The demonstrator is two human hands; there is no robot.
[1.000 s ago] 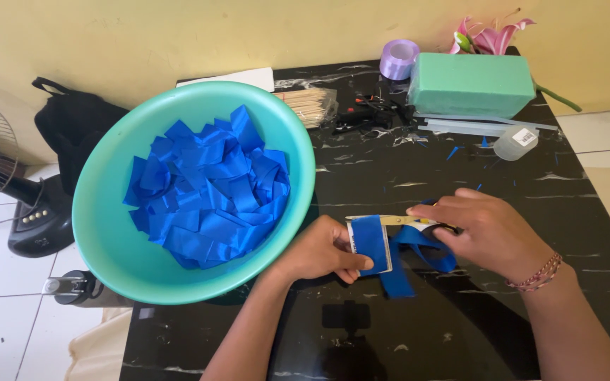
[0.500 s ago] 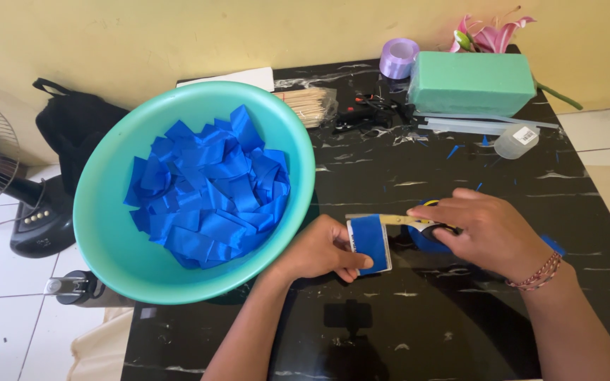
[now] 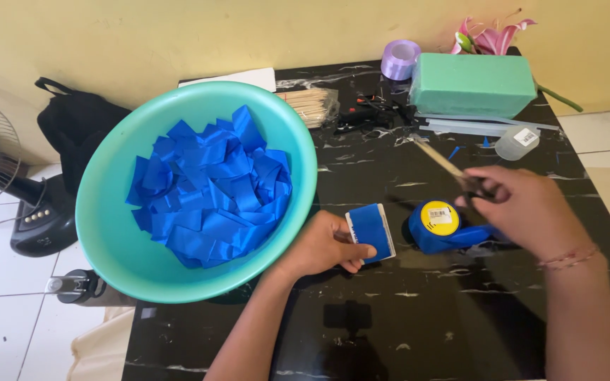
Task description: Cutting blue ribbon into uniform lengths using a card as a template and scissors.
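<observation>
Our left hand [image 3: 323, 247] pinches a blue ribbon card [image 3: 371, 232] on the desk [image 3: 418, 317], while our right hand [image 3: 524, 212] grips blurred scissors [image 3: 446, 164] beside the ribbon roll [image 3: 438, 226].

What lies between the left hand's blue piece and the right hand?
In the head view, the blue ribbon roll with its yellow core lies on the black table, between the blue piece in the left hand and the right hand.

Single head view, looking steeply down, close over black table [image 3: 418, 310]; hands near
</observation>
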